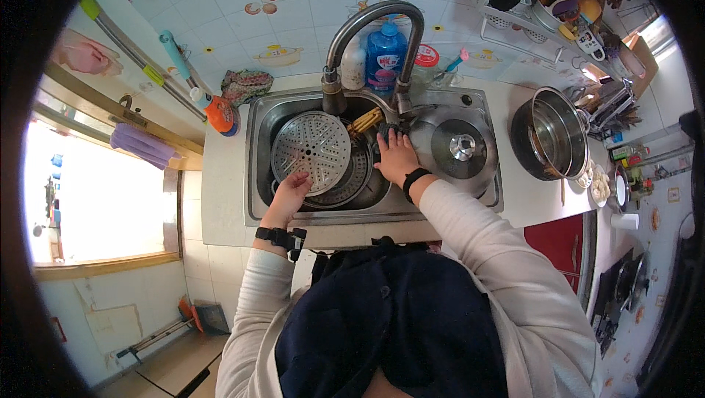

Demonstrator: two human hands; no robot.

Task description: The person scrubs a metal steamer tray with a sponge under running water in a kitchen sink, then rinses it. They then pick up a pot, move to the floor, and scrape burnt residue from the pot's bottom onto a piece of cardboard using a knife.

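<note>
A round perforated metal steamer plate (311, 150) is tilted in the left sink basin (380, 200), its lower edge in the fingers of my left hand (292, 191). Beneath it lies a larger perforated steamer pan (361, 169), partly covered by the plate. My right hand (397, 157) reaches over the divider beside the basin. Its fingertips touch a dark scouring pad (390, 129); whether they grip it is hard to see. To the right of that hand, a pot lid (462, 147) with a glass centre and metal knob covers the right side of the sink.
The curved faucet (333, 81) overhangs the left basin. Yellowish sticks (365, 121) lie at the basin's back. Behind the sink stand a blue pump bottle (385, 56) and a red-lidded jar (426, 65). An orange bottle (220, 112) is at left, a deep metal pot (551, 133) at right.
</note>
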